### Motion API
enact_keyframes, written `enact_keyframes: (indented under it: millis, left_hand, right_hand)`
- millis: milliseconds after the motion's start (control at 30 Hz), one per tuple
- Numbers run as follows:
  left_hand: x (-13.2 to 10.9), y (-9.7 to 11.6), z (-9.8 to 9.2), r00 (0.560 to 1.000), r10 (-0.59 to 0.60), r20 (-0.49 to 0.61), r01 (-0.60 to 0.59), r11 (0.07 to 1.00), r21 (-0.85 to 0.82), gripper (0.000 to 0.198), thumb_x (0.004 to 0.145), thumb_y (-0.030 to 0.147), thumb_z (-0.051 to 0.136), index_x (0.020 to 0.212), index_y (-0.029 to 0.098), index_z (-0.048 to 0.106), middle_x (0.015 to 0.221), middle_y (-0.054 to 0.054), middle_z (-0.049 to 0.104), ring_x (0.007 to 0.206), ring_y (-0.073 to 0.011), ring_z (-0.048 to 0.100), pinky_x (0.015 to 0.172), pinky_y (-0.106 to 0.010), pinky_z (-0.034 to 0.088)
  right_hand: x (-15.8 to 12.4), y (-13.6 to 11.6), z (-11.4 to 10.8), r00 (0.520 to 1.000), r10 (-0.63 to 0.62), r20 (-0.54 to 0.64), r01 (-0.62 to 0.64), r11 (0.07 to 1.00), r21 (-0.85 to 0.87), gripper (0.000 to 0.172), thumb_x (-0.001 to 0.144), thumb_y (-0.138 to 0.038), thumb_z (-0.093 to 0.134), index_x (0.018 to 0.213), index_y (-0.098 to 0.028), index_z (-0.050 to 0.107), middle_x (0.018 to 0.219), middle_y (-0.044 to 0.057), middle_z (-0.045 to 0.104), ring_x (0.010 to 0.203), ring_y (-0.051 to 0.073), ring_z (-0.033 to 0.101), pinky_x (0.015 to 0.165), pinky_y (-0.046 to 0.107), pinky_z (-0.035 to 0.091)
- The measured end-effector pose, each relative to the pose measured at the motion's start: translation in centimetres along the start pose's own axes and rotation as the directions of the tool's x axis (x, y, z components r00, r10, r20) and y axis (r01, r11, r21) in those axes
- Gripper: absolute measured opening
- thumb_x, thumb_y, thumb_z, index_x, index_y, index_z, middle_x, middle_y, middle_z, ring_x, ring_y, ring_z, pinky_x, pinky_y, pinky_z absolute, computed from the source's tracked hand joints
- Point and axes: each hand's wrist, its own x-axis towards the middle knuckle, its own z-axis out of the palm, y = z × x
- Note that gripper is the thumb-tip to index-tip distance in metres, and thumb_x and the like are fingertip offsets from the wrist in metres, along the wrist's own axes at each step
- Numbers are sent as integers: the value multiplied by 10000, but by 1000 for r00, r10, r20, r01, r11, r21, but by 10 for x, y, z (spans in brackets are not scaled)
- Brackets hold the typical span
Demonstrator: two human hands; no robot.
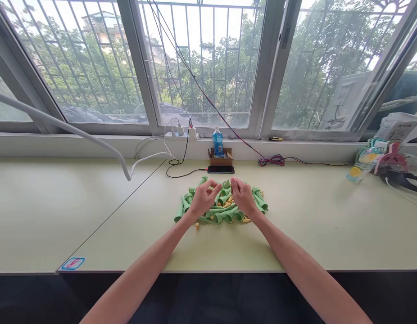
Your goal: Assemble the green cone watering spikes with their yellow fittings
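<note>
Your left hand is partly open, its fingers bent and its thumb and index finger brought toward each other at the tips; you cannot tell from this view whether something thin sits between them. Your right hand is curled more tightly, fingers folded in and the thumb side facing your left hand, and whatever it may hold is hidden. The two hands stand a little apart over the pile of pale-green, plastic-looking hollow cones in front of you. The cones lie on their sides at mixed angles, tapering to slim points, with wide round mouths, several of which face you and show ridges. Small, stubby, yellowish-tan pieces are scattered among them, and one matching loose piece lies just outside the pile, near your left wrist. Under it all is the smooth, pale yellow-green tabletop, softly glossy, with a straight dark seam to your left. Beyond the pile lie a flat black phone and a small brown cardboard box, from which a blue-labelled clear plastic bottle rises upright.
</note>
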Motion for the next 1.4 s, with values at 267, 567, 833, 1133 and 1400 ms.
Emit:
enact_keyframes:
  millis: [267,567,833,1133,1400]
  left_hand:
    - [0,0,0,949,-165,270,204,971,-124,702,913,643,354,599,116,695,445,-38,565,349,-85,441,380,-215,318]
    - [0,1,-2,941,-192,279,234,964,-126,637,883,644,432,610,119,669,530,-47,631,356,-77,443,373,-207,314]
    - [0,-4,-2,948,-164,273,200,974,-110,588,878,624,461,606,134,638,407,-4,521,341,-84,424,382,-205,295]
    - [-1,6,-5,953,-155,261,181,980,-79,546,858,627,492,634,145,614,385,25,471,352,-88,405,413,-213,307]
    - [-2,10,-5,964,-126,235,142,988,-55,492,834,617,534,658,158,555,398,52,414,372,-93,422,397,-205,298]
  right_hand:
    - [-3,-2,1,989,-92,116,90,996,26,422,995,-463,309,670,-204,380,554,-48,386,508,103,337,530,256,263]
    - [-3,1,0,980,-131,150,121,990,71,397,1002,-428,315,678,-203,354,580,-48,384,530,100,330,540,255,259]
    - [-2,3,1,979,-133,156,119,989,92,406,1002,-433,317,667,-206,355,559,-53,365,518,102,319,539,248,278]
    - [-3,-3,-1,982,-100,161,83,990,112,445,994,-477,305,658,-205,408,542,-49,394,495,99,350,531,240,309]
    - [-2,-2,1,986,-6,167,-22,987,162,497,962,-574,319,633,-207,383,489,-47,388,451,96,352,474,241,302]
